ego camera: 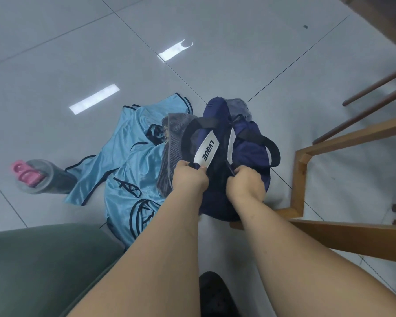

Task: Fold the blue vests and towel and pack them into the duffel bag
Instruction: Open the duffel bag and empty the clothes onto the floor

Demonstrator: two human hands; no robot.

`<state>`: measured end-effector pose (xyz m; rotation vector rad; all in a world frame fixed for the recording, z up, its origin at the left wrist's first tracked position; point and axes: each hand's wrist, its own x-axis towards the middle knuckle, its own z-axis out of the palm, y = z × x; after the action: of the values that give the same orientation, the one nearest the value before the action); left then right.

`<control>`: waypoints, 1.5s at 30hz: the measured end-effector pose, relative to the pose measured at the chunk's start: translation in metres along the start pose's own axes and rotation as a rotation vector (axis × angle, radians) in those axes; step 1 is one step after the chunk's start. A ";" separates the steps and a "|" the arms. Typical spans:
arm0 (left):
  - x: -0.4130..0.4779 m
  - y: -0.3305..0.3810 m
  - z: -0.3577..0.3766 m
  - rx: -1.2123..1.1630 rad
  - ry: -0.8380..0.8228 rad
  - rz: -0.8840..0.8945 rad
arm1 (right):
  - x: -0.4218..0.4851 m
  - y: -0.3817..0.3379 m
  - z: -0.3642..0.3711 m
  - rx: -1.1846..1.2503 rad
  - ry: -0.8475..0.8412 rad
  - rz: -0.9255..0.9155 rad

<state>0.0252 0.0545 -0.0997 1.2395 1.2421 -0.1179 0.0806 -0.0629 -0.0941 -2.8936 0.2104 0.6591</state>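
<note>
left hand (pixel 189 177), right hand (pixel 246 184) both grip duffel bag (pixel 249 143) near end, likely opening it; vests (pixel 128 143), towel (pixel 169 143) unfolded.

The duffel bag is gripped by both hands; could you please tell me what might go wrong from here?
The towel lies against the duffel bag, so tugging with the left hand and right hand may drag it. The blue vests lie unfolded beside a bottle, which could get knocked.
</note>
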 end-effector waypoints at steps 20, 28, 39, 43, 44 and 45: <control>-0.141 0.107 -0.123 0.140 0.335 0.636 | -0.154 -0.071 -0.176 0.027 0.478 -0.408; -0.239 0.180 -0.196 0.123 0.436 0.813 | -0.246 -0.097 -0.274 0.185 0.657 -0.552; -0.424 0.252 -0.162 -0.182 0.165 1.223 | -0.343 -0.006 -0.423 0.395 1.028 -0.561; -0.490 0.257 -0.109 -0.234 0.029 1.347 | -0.361 0.062 -0.469 0.402 1.188 -0.503; -0.504 0.255 -0.093 -0.247 -0.007 1.370 | -0.364 0.081 -0.478 0.390 1.221 -0.492; -0.518 0.253 -0.076 -0.259 -0.046 1.389 | -0.365 0.100 -0.487 0.371 1.262 -0.482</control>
<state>-0.0660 -0.0580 0.4639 1.5871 0.1391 0.9788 -0.0601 -0.2181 0.4864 -2.3866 -0.2054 -1.1630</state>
